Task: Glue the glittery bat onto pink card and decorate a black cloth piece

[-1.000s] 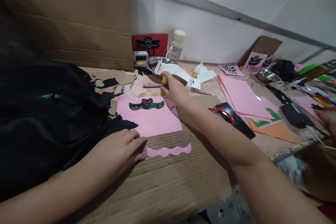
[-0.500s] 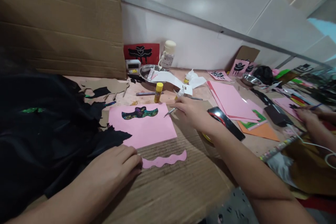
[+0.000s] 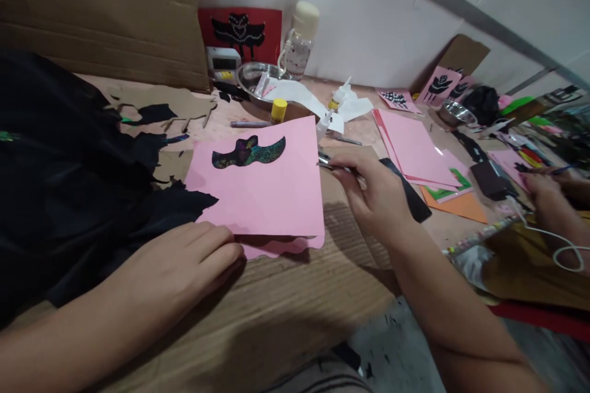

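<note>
A pink sheet (image 3: pixel 262 196) with a glittery black cutout (image 3: pixel 249 152) near its top has its right side raised off the cardboard mat (image 3: pixel 286 301). Part of a wavy-edged pink strip (image 3: pixel 276 248) shows below the sheet. My left hand (image 3: pixel 203 258) rests at the sheet's lower left corner, fingers together, over the strip's left end. My right hand (image 3: pixel 364 187) pinches a slim metallic tool (image 3: pixel 324 160) at the sheet's right edge; the tool's tip is hidden.
A yellow-capped glue stick (image 3: pixel 278 112), a metal bowl (image 3: pixel 251 77) and a bottle (image 3: pixel 302 37) stand behind. Black material (image 3: pixel 55 196) lies left. Pink sheets (image 3: pixel 419 147) and a dark phone (image 3: pixel 412 196) lie right. Another person's hand (image 3: pixel 544 190) is at far right.
The pink sheet's right side has risen, and its lower edge now covers part of the wavy strip. My right hand has moved down beside the sheet. The camera view has shifted.
</note>
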{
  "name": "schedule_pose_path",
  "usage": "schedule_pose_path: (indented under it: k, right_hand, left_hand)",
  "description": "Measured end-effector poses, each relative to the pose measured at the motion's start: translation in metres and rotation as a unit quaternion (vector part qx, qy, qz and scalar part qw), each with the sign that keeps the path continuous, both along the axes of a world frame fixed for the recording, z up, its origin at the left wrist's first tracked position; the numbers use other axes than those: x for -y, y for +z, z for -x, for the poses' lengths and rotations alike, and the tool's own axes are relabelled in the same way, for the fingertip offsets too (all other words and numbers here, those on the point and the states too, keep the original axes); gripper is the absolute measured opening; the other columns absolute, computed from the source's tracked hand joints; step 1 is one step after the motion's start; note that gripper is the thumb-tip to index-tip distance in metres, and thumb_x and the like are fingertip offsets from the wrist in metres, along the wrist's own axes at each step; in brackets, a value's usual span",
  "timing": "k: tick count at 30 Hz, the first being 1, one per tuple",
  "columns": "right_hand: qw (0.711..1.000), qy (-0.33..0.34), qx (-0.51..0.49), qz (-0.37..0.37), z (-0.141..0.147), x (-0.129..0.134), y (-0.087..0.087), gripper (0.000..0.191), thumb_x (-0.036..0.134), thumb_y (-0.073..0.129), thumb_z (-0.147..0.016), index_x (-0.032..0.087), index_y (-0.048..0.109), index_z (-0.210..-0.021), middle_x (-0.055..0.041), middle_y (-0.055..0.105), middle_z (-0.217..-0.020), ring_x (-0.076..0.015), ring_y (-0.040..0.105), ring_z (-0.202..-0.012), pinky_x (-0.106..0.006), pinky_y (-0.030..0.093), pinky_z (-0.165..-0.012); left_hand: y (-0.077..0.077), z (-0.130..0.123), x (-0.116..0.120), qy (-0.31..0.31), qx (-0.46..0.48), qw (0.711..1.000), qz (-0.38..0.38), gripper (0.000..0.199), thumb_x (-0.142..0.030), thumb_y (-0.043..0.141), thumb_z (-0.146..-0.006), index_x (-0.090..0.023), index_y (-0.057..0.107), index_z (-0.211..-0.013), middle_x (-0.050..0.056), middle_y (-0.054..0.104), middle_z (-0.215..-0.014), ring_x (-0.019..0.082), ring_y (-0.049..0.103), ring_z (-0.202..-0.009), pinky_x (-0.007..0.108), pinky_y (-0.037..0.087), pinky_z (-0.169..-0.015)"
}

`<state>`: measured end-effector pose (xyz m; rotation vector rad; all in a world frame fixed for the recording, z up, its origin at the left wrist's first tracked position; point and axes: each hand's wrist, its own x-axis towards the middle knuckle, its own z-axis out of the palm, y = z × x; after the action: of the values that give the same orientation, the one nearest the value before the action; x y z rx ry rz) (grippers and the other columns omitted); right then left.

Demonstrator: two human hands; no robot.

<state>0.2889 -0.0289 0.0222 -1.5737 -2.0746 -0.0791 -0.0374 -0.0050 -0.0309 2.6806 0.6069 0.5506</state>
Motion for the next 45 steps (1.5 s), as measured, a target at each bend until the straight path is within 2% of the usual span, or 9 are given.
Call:
schedule_pose_path:
  k: [3,6,10,13,18,20,26,34,45]
  right_hand:
    - [0.994,-0.071,0.072,0.033,-0.020,0.013,-0.009,0.025,0.020,0.050,-0.106,0.018,0.072,-0.117,-0.0149,0.078,-0.107,-0.0315,0.073,-0.096,-0.043,0.055,-0.084]
    - [0.989,-0.122,0.072,0.051,-0.039,0.021,-0.013,0.028,0.020,0.049,-0.105,0.016,0.074,-0.118,-0.0164,0.077,-0.107,-0.0332,0.073,-0.098,-0.045,0.055,-0.084]
    - [0.991,-0.029,-0.052,0.124,-0.033,0.050,-0.005,0.024,0.026,0.054,-0.108,0.022,0.077,-0.112,-0.0083,0.077,-0.097,-0.0246,0.073,-0.087,-0.036,0.056,-0.076]
    - [0.974,0.015,-0.121,0.191,-0.011,0.081,-0.006,0.020,0.024,0.058,-0.107,0.023,0.076,-0.114,-0.0075,0.082,-0.106,-0.0230,0.078,-0.096,-0.034,0.060,-0.082]
    - [0.975,0.019,-0.109,0.195,0.022,0.111,-0.027,0.018,0.020,0.057,-0.109,0.023,0.073,-0.115,-0.0033,0.084,-0.104,-0.0190,0.080,-0.091,-0.029,0.060,-0.079]
    - [0.982,0.028,-0.083,0.166,0.031,0.115,-0.035,0.019,0.020,0.053,-0.112,0.022,0.071,-0.117,-0.0021,0.083,-0.103,-0.0170,0.080,-0.091,-0.027,0.059,-0.080]
    - [0.995,0.037,0.002,0.096,0.051,0.112,-0.040,0.026,0.029,0.042,-0.118,0.021,0.066,-0.116,-0.0015,0.082,-0.100,-0.0158,0.079,-0.085,-0.028,0.054,-0.072]
    - [0.986,-0.003,0.118,0.114,0.066,0.112,-0.047,0.022,0.028,0.041,-0.118,0.022,0.062,-0.120,-0.0038,0.081,-0.103,-0.0195,0.077,-0.079,-0.038,0.041,-0.057]
    - [0.988,0.012,0.125,0.087,0.066,0.108,-0.056,0.019,0.022,0.046,-0.116,0.018,0.063,-0.122,-0.0058,0.082,-0.101,-0.0214,0.080,-0.081,-0.037,0.047,-0.061]
  left_hand:
    - [0.002,-0.003,0.000,-0.034,-0.018,0.995,-0.092,0.043,-0.020,0.034,-0.112,-0.018,0.074,-0.095,0.006,0.074,-0.086,0.021,0.066,-0.072,0.034,0.051,-0.068]
    - [0.004,-0.006,0.001,-0.015,-0.006,0.994,-0.108,0.042,-0.026,0.036,-0.113,-0.019,0.074,-0.094,0.005,0.074,-0.083,0.021,0.068,-0.071,0.034,0.053,-0.068]
    - [0.002,-0.005,0.004,0.027,-0.008,0.998,-0.049,0.031,-0.040,0.055,-0.108,-0.019,0.077,-0.110,0.012,0.082,-0.111,0.030,0.077,-0.099,0.042,0.061,-0.092]
    - [-0.006,-0.003,0.004,0.040,-0.022,0.999,0.001,0.049,-0.055,0.061,-0.103,-0.015,0.074,-0.128,0.021,0.076,-0.133,0.041,0.073,-0.124,0.053,0.058,-0.110]
    - [-0.015,-0.007,0.004,0.035,-0.045,0.997,-0.056,0.069,-0.067,0.048,-0.105,-0.008,0.067,-0.136,0.027,0.074,-0.134,0.043,0.072,-0.126,0.056,0.061,-0.106]
    - [-0.013,-0.010,0.005,0.024,-0.036,0.994,-0.098,0.064,-0.062,0.045,-0.108,-0.007,0.067,-0.131,0.027,0.075,-0.132,0.041,0.073,-0.124,0.054,0.062,-0.105]
    - [0.001,-0.014,0.009,-0.031,0.008,0.986,-0.166,0.018,-0.028,0.055,-0.109,-0.016,0.068,-0.112,0.011,0.077,-0.108,0.029,0.074,-0.099,0.044,0.062,-0.090]
    - [0.000,-0.011,0.008,-0.033,-0.009,0.987,-0.158,0.017,-0.028,0.058,-0.108,-0.014,0.067,-0.113,0.014,0.074,-0.107,0.032,0.070,-0.099,0.049,0.060,-0.087]
    - [-0.001,-0.007,0.007,-0.024,0.003,0.992,-0.126,0.023,-0.033,0.052,-0.111,-0.015,0.063,-0.119,0.013,0.072,-0.110,0.032,0.069,-0.103,0.048,0.059,-0.089]
